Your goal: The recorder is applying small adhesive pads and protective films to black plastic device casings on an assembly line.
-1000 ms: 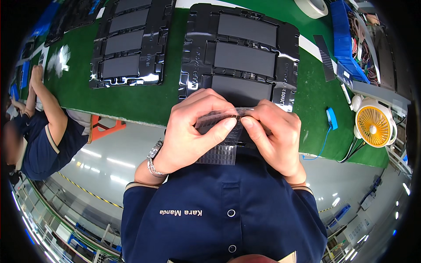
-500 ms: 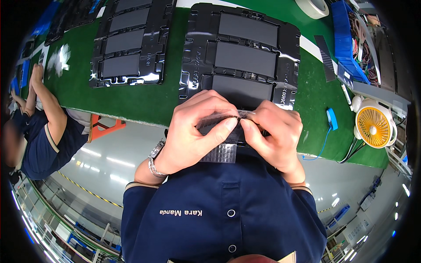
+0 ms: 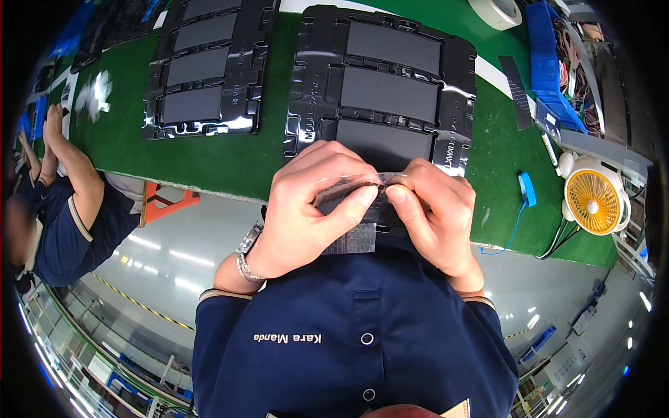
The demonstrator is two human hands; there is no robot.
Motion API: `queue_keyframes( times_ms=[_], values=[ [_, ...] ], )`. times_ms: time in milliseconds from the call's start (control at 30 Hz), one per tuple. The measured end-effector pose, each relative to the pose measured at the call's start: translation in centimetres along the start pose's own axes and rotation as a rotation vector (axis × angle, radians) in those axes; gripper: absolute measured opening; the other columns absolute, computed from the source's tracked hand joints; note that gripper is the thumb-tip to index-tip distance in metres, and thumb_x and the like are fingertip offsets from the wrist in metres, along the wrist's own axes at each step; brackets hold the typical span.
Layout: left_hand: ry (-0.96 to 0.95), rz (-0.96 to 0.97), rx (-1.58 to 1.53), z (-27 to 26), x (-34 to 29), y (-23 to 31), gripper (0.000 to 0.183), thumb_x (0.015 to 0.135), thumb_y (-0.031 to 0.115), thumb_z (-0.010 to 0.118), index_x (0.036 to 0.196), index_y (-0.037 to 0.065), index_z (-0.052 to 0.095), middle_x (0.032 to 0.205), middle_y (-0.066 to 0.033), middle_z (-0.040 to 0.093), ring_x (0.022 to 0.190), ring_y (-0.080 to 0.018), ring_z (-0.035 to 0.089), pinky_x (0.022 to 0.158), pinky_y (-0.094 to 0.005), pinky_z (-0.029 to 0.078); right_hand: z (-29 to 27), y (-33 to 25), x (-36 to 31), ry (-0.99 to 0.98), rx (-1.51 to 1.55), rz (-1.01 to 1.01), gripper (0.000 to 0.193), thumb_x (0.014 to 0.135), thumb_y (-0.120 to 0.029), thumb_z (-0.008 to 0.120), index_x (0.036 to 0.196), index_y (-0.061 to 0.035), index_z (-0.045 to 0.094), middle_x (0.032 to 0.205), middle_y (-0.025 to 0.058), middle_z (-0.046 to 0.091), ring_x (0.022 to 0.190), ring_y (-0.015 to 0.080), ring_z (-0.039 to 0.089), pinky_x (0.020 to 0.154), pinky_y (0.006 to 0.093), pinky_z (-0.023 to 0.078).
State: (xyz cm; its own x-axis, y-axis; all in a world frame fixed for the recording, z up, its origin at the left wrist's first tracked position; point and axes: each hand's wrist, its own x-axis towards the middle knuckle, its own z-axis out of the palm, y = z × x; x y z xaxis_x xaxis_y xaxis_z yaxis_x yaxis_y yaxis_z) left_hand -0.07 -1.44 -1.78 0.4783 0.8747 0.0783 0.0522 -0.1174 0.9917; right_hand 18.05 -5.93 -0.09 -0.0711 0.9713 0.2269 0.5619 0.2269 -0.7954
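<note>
My left hand (image 3: 306, 202) is closed on a thin clear plastic sheet (image 3: 357, 241) marked with a grid of small rectangles. The sheet bends between thumb and fingers, and its lower part hangs below that hand, in front of my shirt. At the sheet's right edge, my right hand (image 3: 440, 212) pinches with thumb and forefinger, close to the left thumb tip. Whether a small piece sits between those fingertips is hidden. Just beyond both hands lies a black moulded tray (image 3: 317, 83) with dark grey rectangular panels (image 3: 390, 94) in its pockets; my hands cover its near end.
Another black tray (image 3: 244, 97) with grey panels lies to the left on the green table (image 3: 230, 164). At right are a yellow-and-white fan (image 3: 592, 202), a blue cabled piece (image 3: 527, 189), a blue bin (image 3: 547, 66) of wires and a tape roll (image 3: 496, 12). A co-worker (image 3: 66, 216) sits at left.
My right hand has shifted slightly left and turned a little. The sheet has tilted, so less of it hangs below my left hand. The co-worker's hands have moved slightly.
</note>
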Motion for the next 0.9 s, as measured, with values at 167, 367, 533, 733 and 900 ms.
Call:
queue_keyframes(
  times_ms=[167,367,533,733,900],
  values=[
    [0.010,0.023,0.042,0.2,0.0,0.0,0.010,0.080,0.007,0.070,0.088,0.001,0.067,0.083,-0.0089,0.065,0.076,-0.0233,0.061,0.068,-0.0328,0.048,0.0,0.2,-0.1,0.026,-0.110,-0.065,0.017,0.077,-0.010,0.074,0.070,-0.0044,0.060,0.060,0.0046,0.054,0.045,0.0203,0.052,0.042,0.0325,0.040],
    [-0.029,0.116,0.256,-0.2,0.7,-0.7,0.009,0.080,0.006,0.067,0.087,0.000,0.066,0.087,-0.0087,0.063,0.085,-0.0240,0.059,0.078,-0.0338,0.047,-0.1,0.8,-0.1,0.160,-0.322,-0.261,0.019,0.067,-0.010,0.077,0.067,-0.0077,0.058,0.056,0.0029,0.051,0.043,0.0184,0.051,0.041,0.0307,0.039],
    [-0.115,0.227,0.686,-0.8,1.7,-0.4,0.006,0.078,0.007,0.064,0.083,0.003,0.063,0.115,-0.0075,0.065,0.119,-0.0306,0.052,0.104,-0.0463,0.036,-1.9,1.4,-0.2,0.295,-0.102,-0.130,0.011,0.069,-0.002,0.072,0.066,-0.0026,0.061,0.058,0.0049,0.055,0.045,0.0175,0.052,0.043,0.0290,0.039],
    [-0.200,0.295,0.854,0.3,2.6,-1.0,0.007,0.078,0.011,0.066,0.081,0.006,0.062,0.131,-0.0060,0.057,0.128,-0.0302,0.045,0.110,-0.0542,0.027,-3.1,2.2,-0.1,0.245,-0.065,0.119,0.007,0.075,0.002,0.069,0.071,0.0027,0.062,0.071,0.0060,0.061,0.055,0.0114,0.052,0.048,0.0244,0.037],
    [-0.156,0.306,0.916,1.0,2.5,-1.1,0.011,0.075,0.010,0.069,0.082,0.006,0.061,0.125,-0.0051,0.059,0.127,-0.0287,0.046,0.109,-0.0544,0.028,-2.9,2.7,0.2,0.140,-0.065,0.226,0.008,0.078,-0.001,0.069,0.073,0.0021,0.063,0.089,0.0068,0.068,0.056,0.0101,0.057,0.050,0.0243,0.043]
  ],
)
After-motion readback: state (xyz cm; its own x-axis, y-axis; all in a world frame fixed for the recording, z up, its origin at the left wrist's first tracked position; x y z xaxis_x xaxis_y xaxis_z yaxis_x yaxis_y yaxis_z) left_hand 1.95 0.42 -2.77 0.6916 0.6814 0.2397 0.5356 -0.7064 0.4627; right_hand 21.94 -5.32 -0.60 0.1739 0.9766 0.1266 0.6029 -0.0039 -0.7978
